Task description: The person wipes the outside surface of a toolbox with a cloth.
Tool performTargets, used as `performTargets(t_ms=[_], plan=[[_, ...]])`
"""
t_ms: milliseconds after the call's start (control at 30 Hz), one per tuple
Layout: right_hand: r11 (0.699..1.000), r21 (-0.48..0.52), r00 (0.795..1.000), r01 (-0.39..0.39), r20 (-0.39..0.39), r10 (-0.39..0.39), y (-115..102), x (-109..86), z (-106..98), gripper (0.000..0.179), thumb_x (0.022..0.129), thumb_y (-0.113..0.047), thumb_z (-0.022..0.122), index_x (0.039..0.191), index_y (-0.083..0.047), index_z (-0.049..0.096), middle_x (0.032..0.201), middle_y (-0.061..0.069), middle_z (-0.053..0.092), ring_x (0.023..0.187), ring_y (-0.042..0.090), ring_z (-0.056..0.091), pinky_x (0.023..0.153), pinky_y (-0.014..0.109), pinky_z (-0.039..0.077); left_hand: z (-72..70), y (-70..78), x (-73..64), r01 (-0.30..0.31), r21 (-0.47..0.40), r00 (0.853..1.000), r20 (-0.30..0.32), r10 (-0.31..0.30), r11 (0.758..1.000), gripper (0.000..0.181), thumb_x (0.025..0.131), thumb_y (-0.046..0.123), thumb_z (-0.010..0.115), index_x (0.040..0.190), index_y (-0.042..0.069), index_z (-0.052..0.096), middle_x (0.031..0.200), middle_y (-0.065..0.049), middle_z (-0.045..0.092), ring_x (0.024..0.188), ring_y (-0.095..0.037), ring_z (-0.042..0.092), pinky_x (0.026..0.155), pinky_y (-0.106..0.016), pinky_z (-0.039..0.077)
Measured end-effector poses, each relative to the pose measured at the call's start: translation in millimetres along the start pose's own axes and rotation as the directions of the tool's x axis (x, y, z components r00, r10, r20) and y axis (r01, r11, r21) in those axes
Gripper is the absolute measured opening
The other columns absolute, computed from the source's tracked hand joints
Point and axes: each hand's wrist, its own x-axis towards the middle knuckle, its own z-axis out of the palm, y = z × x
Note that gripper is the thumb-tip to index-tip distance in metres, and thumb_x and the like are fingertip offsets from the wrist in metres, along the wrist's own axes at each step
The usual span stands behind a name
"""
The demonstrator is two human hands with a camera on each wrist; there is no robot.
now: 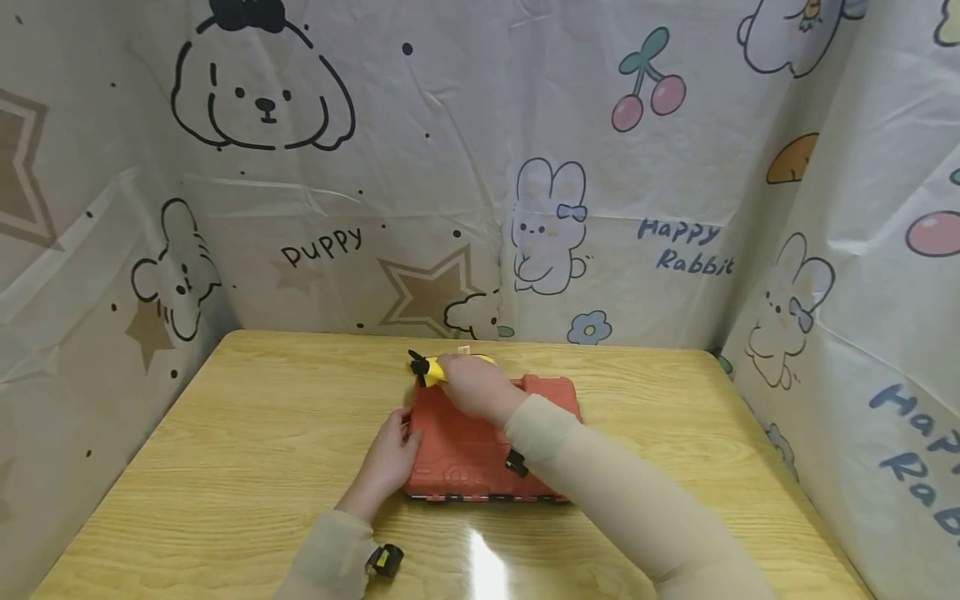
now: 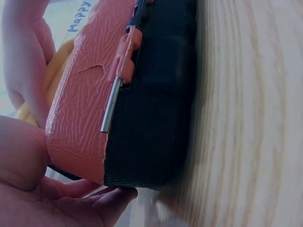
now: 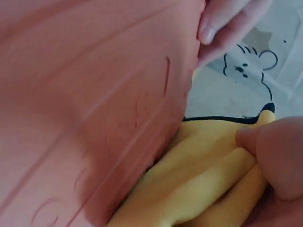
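A red plastic case (image 1: 465, 462) lies flat on the table, with a black lower half (image 2: 151, 109) in the left wrist view. My left hand (image 1: 392, 454) grips the case's left side; its thumb lies against the red top and its fingers curl at the edge. At the far side of the case, my right hand (image 1: 476, 385) pinches a soft yellow fabric item (image 3: 208, 170) with black trim. That fabric bunches against the case's far edge, and a black end pokes out to the left. My palm hides part of it in the head view.
The wooden table (image 1: 285, 417) runs back to hanging cloth (image 1: 420, 192) printed with cartoon animals, which also encloses both sides. A red hinge with a metal pin (image 2: 111, 105) shows along the case's seam. Light glares on the table near the front.
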Motion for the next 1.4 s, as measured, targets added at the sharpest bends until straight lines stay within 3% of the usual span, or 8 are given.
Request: performTargets(t_ms=[100, 300, 633, 900, 1033, 1200, 1400], plan=[[0.998, -0.051, 0.999, 0.024, 0.046, -0.022, -5.4, 1.1, 4.6, 0.012, 0.105, -0.021, 0.061, 0.105, -0.01, 0.066, 0.094, 0.005, 0.073, 0.088, 0.018, 0.073, 0.079, 0.033, 0.062, 0.5, 0.1, 0.4, 0.009, 0.012, 1.0, 0.0, -0.009, 1.0, 0.045, 0.107, 0.004, 0.047, 0.144, -0.018, 0.037, 0.147, -0.04, 0.045, 0.137, -0.049, 0.05, 0.114, -0.057, 0.043], [0.986, -0.162, 0.992, 0.024, 0.127, -0.003, -15.9, 0.3, 5.1, 0.017, 0.106, -0.015, 0.056, 0.115, -0.012, 0.071, 0.11, 0.003, 0.074, 0.1, 0.017, 0.072, 0.088, 0.031, 0.061, 1.8, 0.0, 2.0, -0.005, 0.051, 1.0, -0.009, 0.006, 0.999, 0.045, 0.107, 0.006, 0.047, 0.144, -0.019, 0.038, 0.145, -0.04, 0.047, 0.137, -0.051, 0.049, 0.114, -0.059, 0.043], [0.924, -0.362, 0.981, 0.121, 0.187, -0.055, -24.8, -5.2, 9.0, 0.025, 0.105, -0.018, 0.061, 0.127, -0.01, 0.07, 0.129, 0.006, 0.071, 0.111, 0.018, 0.07, 0.101, 0.028, 0.056, 2.8, 0.0, 3.2, -0.017, 0.071, 1.0, -0.007, 0.018, 0.997, 0.049, 0.106, 0.005, 0.047, 0.149, -0.017, 0.036, 0.145, -0.039, 0.047, 0.136, -0.051, 0.049, 0.113, -0.06, 0.042], [0.914, -0.374, 0.971, 0.158, 0.226, -0.076, -28.5, -15.7, 10.5, 0.035, 0.106, -0.018, 0.058, 0.14, -0.008, 0.062, 0.143, 0.009, 0.064, 0.128, 0.021, 0.064, 0.11, 0.03, 0.05, 3.4, -2.4, 3.6, 0.01, 0.075, 1.0, -0.007, -0.01, 0.997, 0.048, 0.107, 0.006, 0.045, 0.15, -0.012, 0.039, 0.147, -0.037, 0.046, 0.139, -0.05, 0.047, 0.115, -0.062, 0.04], [0.926, -0.346, 0.971, 0.154, 0.225, -0.078, -30.2, -22.4, 12.3, 0.039, 0.107, -0.019, 0.057, 0.144, -0.007, 0.059, 0.147, 0.009, 0.061, 0.131, 0.023, 0.063, 0.11, 0.031, 0.05, 3.5, -2.8, 2.3, 0.008, 0.075, 1.0, -0.003, -0.008, 0.997, 0.049, 0.105, 0.003, 0.044, 0.151, -0.012, 0.038, 0.148, -0.038, 0.045, 0.141, -0.052, 0.043, 0.116, -0.063, 0.037], [0.94, -0.307, 0.974, 0.149, 0.208, -0.086, -32.0, -33.1, 14.6, 0.038, 0.107, -0.02, 0.056, 0.143, -0.009, 0.06, 0.147, 0.007, 0.061, 0.132, 0.023, 0.063, 0.109, 0.03, 0.051, 4.3, -4.1, 1.6, -0.042, 0.062, 0.999, -0.001, 0.042, 0.997, 0.047, 0.102, -0.004, 0.044, 0.148, -0.012, 0.041, 0.144, -0.038, 0.048, 0.141, -0.051, 0.043, 0.118, -0.063, 0.035], [0.937, -0.308, 0.974, 0.166, 0.199, -0.107, -36.2, -49.7, 14.3, 0.04, 0.106, -0.019, 0.057, 0.145, -0.01, 0.059, 0.149, 0.005, 0.06, 0.134, 0.021, 0.06, 0.11, 0.028, 0.05, 7.8, -6.1, 0.9, -0.11, 0.046, 0.994, -0.001, 0.11, 0.993, 0.04, 0.105, -0.005, 0.038, 0.144, -0.011, 0.046, 0.14, -0.034, 0.051, 0.138, -0.048, 0.047, 0.117, -0.062, 0.037]])
